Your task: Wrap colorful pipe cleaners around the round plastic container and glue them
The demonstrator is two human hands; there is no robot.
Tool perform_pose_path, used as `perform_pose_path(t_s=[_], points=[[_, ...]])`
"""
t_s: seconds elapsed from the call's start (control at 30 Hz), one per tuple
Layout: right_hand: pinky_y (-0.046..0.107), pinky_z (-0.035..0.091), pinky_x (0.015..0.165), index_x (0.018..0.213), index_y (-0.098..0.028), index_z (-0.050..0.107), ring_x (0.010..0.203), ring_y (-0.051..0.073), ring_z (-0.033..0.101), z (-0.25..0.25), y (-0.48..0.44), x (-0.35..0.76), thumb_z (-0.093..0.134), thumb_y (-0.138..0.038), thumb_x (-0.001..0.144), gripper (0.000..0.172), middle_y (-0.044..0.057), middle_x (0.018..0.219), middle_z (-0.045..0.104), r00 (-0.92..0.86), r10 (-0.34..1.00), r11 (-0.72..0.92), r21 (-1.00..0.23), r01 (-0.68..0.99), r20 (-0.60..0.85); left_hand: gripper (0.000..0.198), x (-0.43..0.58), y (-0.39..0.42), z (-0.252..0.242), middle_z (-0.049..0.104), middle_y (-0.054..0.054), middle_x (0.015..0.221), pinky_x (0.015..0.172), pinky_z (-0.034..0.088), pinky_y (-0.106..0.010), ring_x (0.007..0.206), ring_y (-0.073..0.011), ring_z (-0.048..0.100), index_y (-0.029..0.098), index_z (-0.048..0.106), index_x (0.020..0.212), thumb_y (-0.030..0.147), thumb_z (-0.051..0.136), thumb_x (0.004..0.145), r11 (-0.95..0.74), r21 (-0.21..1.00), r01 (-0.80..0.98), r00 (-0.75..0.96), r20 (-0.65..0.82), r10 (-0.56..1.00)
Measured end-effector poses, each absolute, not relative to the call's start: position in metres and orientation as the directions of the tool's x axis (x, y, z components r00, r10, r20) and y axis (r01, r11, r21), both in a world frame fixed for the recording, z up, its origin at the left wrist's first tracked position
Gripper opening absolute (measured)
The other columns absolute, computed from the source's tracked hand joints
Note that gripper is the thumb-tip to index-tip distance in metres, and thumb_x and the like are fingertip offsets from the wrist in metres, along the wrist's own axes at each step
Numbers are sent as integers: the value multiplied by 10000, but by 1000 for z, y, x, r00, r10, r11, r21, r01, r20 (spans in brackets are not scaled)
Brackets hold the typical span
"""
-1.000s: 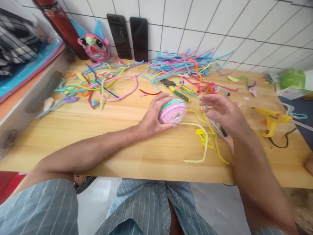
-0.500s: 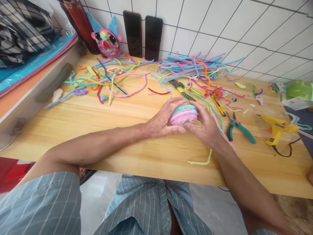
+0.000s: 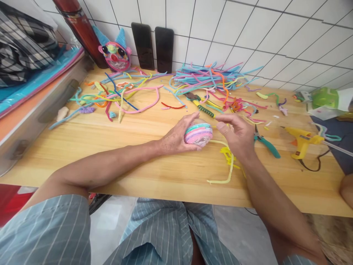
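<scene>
My left hand (image 3: 178, 136) is wrapped around a ball coiled with pastel pipe cleaners (image 3: 199, 134), in green, pink and lilac bands, just above the tabletop. Apart from the ball, to its right, hovers my right hand (image 3: 238, 136), its fingers loosely curved and the thumb off the fingertips; I see nothing held in it. A pale yellow pipe cleaner (image 3: 230, 171) runs beneath that hand and bends toward the table's front edge. Bright yellow pieces (image 3: 228, 156) lie beside it, partly covered by the right hand.
Teal-handled pliers (image 3: 267, 145) and a yellow glue gun (image 3: 305, 140) lie to the right. Behind are yellow-green pliers (image 3: 202, 106) and a heap of pipe cleaners (image 3: 206, 79). Two phones (image 3: 164, 49) lean on the wall beside a pipe-cleaner animal face (image 3: 117, 57). A plastic box (image 3: 41, 121) borders the left.
My right hand has let go of the ball and moved right. My left hand keeps hold of it. Bright yellow pieces now show beneath the right hand. The view has shifted slightly.
</scene>
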State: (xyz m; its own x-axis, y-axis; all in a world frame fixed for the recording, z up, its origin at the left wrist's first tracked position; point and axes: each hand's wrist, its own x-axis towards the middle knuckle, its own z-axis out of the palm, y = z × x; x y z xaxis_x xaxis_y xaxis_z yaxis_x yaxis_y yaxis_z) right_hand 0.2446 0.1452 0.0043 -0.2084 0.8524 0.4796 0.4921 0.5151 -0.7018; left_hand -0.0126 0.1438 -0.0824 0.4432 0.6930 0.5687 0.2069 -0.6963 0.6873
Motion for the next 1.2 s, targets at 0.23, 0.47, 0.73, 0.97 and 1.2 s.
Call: perform_pose_path(t_s=[0.23,0.47,0.73,0.97,1.2], points=[[501,597,1053,993,-284,840,1131,316,781,20,150,206,841,-406,920,142,65,1106,856,-338,813,578,-584,570,475,1209,-9,143,-80,503,-228,1729,1333,473,-648,1618,-437,517,294,216,1803,750,850,880,-751,614,241,471,603,644],[461,612,927,827,-280,790,879,260,760,25,161,211,768,-398,942,167,38,899,838,-205,910,409,-701,584,360,1204,-5,142,-78,482,-235,1750,1353,462,-629,1636,-428,501,253,215,1807,681,871,893,-736,629,251,463,589,662],[505,584,816,792,-317,682,843,290,699,43,183,293,781,-535,907,266,42,839,760,140,902,235,-736,635,409,1173,-8,141,-73,486,-233,1751,1375,434,-647,1639,-431,493,239,301,1778,616,922,858,-703,663,258,476,546,689],[607,526,1070,790,-296,612,1150,370,708,50,177,366,903,-414,715,323,105,1045,792,228,828,23,-437,899,513,1094,-10,143,-73,530,-226,1695,1387,412,-654,1630,-427,498,218,420,1708,644,926,836,-690,663,290,454,540,709],[378,521,775,905,-269,792,852,248,737,25,120,336,674,-482,937,246,54,937,841,-188,982,172,-404,899,-1,1034,-13,143,-71,561,-223,1664,1371,422,-644,1606,-413,526,216,452,1675,668,898,860,-717,631,297,448,571,688]])
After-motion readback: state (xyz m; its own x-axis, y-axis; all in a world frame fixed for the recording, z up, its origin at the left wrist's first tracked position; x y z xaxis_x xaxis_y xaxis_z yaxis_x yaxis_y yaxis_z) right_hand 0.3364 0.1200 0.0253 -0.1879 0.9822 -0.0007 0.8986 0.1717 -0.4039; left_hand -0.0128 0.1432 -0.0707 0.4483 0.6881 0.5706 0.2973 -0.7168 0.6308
